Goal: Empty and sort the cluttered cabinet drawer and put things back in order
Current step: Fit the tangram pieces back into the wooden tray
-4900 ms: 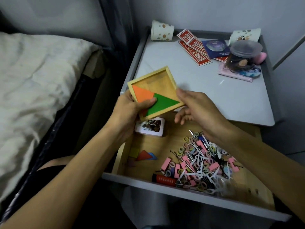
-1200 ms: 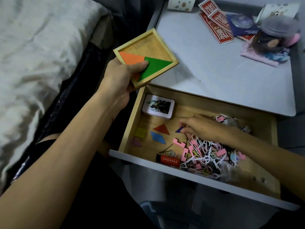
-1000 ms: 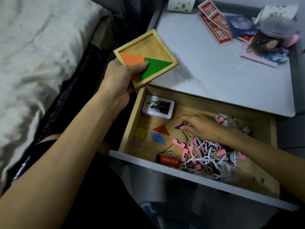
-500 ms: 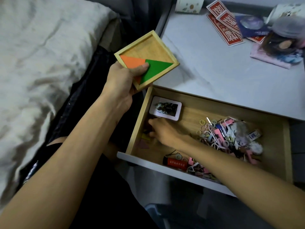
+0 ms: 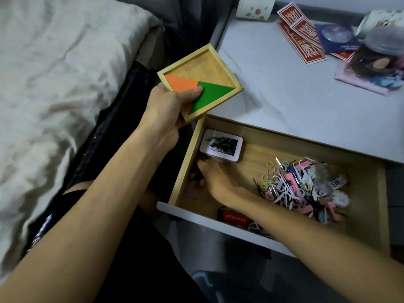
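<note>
Two triangles sit in the tray (image 5: 203, 66), as they did a second ago: an orange triangle (image 5: 180, 84) and a green triangle (image 5: 211, 95), with the rest of the wood bare. The left hand (image 5: 165, 110) grips the tray by its near corner, thumb pressed on the two triangles, and holds it tilted above the drawer's far-left corner.

What has changed is the right hand (image 5: 216, 180). A second ago it was at a small blue piece in the middle of the drawer (image 5: 185, 158), next to the pile (image 5: 295, 189) of clips and bands. It has since crossed to the near-left corner, where the loose pieces lay, and now covers them. Only a pinkish piece (image 5: 192, 193) shows past it. The fingertips are in shadow against the left wall, so I cannot tell whether they hold anything.

My reading is that the puzzle pieces are being gathered for the tray, and the rest of the sorting is barely begun.

The drawer is pulled out under the cabinet top (image 5: 284, 101). It is pale wood with a grey front, and it holds a pink-edged tin (image 5: 220, 145) far left, a red tube (image 5: 235, 216) at the front and the tangled pile on the right.
</note>
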Demonstrator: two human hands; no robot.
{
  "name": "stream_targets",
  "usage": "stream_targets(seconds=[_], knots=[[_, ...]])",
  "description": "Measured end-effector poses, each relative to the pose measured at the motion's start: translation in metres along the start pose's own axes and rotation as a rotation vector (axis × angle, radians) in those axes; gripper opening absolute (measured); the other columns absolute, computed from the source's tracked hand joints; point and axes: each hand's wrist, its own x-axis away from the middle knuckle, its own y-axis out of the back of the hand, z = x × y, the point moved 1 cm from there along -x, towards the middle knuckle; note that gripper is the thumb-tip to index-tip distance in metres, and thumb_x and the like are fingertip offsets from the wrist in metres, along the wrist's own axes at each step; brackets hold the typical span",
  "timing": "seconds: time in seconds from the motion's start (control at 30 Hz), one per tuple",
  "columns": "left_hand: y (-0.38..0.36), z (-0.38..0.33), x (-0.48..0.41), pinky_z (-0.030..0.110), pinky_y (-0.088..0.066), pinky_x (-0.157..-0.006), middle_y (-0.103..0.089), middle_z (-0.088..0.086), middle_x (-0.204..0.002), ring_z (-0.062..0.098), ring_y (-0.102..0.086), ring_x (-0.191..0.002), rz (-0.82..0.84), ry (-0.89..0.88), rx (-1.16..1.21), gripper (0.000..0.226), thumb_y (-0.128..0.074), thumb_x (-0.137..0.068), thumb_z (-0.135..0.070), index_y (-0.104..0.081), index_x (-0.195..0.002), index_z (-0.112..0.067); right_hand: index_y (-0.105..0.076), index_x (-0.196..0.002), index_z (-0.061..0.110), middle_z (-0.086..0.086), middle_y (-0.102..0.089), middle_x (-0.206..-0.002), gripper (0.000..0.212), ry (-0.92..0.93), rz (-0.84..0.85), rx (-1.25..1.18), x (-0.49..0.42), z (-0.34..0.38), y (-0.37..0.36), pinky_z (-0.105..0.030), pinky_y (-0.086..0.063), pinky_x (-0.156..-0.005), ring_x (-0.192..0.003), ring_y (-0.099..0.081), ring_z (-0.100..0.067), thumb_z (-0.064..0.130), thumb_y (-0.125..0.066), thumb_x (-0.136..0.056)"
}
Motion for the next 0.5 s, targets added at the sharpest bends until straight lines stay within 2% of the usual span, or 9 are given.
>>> stream_targets(seconds=[0.03, 0.07, 0.13, 0.17, 0.23, 0.27, 0.33, 0.43, 0.5], knots=[[0.000, 0.001, 0.000, 0.036, -0.061, -0.068, -0.074, 0.009, -0.101, 0.020, -0.074, -0.082, 0.006, 0.002, -0.003, 0.041, -0.069, -0.084, 0.001, -0.059, -0.124, -0.001, -0.060, -0.086, 0.006, -0.024, -0.060, -0.084, 0.019, -0.053, -0.025, -0.190, 0.003, 0.000, 0.000, -0.050, -0.047, -0.074, -0.079, -0.056, -0.038, 0.018, -0.048, -0.091], [0.000, 0.002, -0.001, 0.035, -0.060, -0.067, -0.074, 0.009, -0.101, 0.020, -0.074, -0.083, 0.012, 0.004, -0.009, 0.042, -0.070, -0.084, 0.001, -0.059, -0.124, -0.001, -0.059, -0.079, 0.008, -0.020, -0.057, -0.071, 0.024, -0.101, -0.058, -0.272, 0.004, -0.001, 0.001, -0.049, -0.045, -0.066, -0.066, -0.053, -0.034, 0.025, -0.045, -0.090], [0.000, 0.002, -0.001, 0.034, -0.059, -0.065, -0.074, 0.009, -0.101, 0.020, -0.074, -0.083, 0.017, 0.002, -0.021, 0.042, -0.070, -0.084, 0.000, -0.059, -0.124, -0.001, -0.056, -0.074, 0.010, -0.010, -0.057, -0.063, 0.025, -0.193, -0.055, -0.421, 0.004, -0.002, 0.003, -0.043, -0.042, -0.061, -0.060, -0.052, -0.026, 0.027, -0.047, -0.089], [-0.001, 0.002, -0.001, 0.034, -0.059, -0.065, -0.074, 0.008, -0.100, 0.020, -0.074, -0.082, 0.019, 0.001, -0.023, 0.042, -0.070, -0.084, 0.000, -0.059, -0.124, -0.001, -0.059, -0.075, 0.012, -0.004, -0.060, -0.061, 0.022, -0.221, -0.030, -0.457, 0.004, -0.001, 0.006, -0.039, -0.044, -0.061, -0.060, -0.055, -0.021, 0.022, -0.049, -0.091], [-0.003, 0.003, -0.001, 0.036, -0.061, -0.068, -0.074, 0.008, -0.101, 0.021, -0.074, -0.084, 0.026, -0.004, -0.029, 0.042, -0.071, -0.083, 0.000, -0.060, -0.124, -0.001, -0.070, -0.086, 0.012, 0.005, -0.065, -0.066, 0.020, -0.111, 0.000, -0.323, 0.009, 0.000, 0.022, -0.016, -0.046, -0.061, -0.062, -0.059, -0.006, 0.006, -0.053, -0.094], [-0.003, 0.004, -0.001, 0.038, -0.061, -0.070, -0.074, 0.009, -0.102, 0.022, -0.074, -0.086, 0.033, -0.009, -0.036, 0.042, -0.071, -0.083, -0.001, -0.059, -0.124, -0.002, -0.073, -0.093, 0.010, 0.004, -0.068, -0.072, 0.017, -0.060, -0.027, -0.213, 0.012, 0.002, 0.033, -0.009, -0.044, -0.061, -0.064, -0.058, 0.000, 0.004, -0.057, -0.094], [-0.005, 0.008, -0.002, 0.040, -0.061, -0.074, -0.074, 0.010, -0.106, 0.023, -0.074, -0.091, 0.069, -0.019, -0.052, 0.043, -0.071, -0.084, -0.003, -0.059, -0.125, -0.003, -0.076, -0.103, 0.011, -0.001, -0.073, -0.079, 0.015, -0.006, -0.092, -0.172, 0.027, 0.004, 0.060, -0.008, -0.046, -0.061, -0.062, -0.061, 0.001, 0.009, -0.065, -0.092], [-0.014, 0.015, 0.003, 0.035, -0.060, -0.072, -0.074, 0.009, -0.108, 0.021, -0.073, -0.094, 0.122, -0.018, -0.077, 0.040, -0.070, -0.085, -0.002, -0.060, -0.124, -0.005, -0.078, -0.102, 0.019, 0.010, -0.072, -0.074, 0.016, -0.004, -0.176, -0.251, 0.059, 0.002, 0.101, -0.010, -0.045, -0.062, -0.059, -0.063, 0.005, 0.017, -0.073, -0.086], [-0.023, 0.019, 0.010, 0.030, -0.058, -0.069, -0.075, 0.006, -0.101, 0.017, -0.073, -0.090, 0.163, -0.013, -0.090, 0.036, -0.068, -0.086, 0.001, -0.061, -0.121, -0.005, -0.078, -0.101, 0.025, 0.009, -0.073, -0.071, 0.018, -0.012, -0.229, -0.309, 0.085, 0.002, 0.127, -0.014, -0.047, -0.062, -0.060, -0.065, 0.001, 0.019, -0.074, -0.085]])
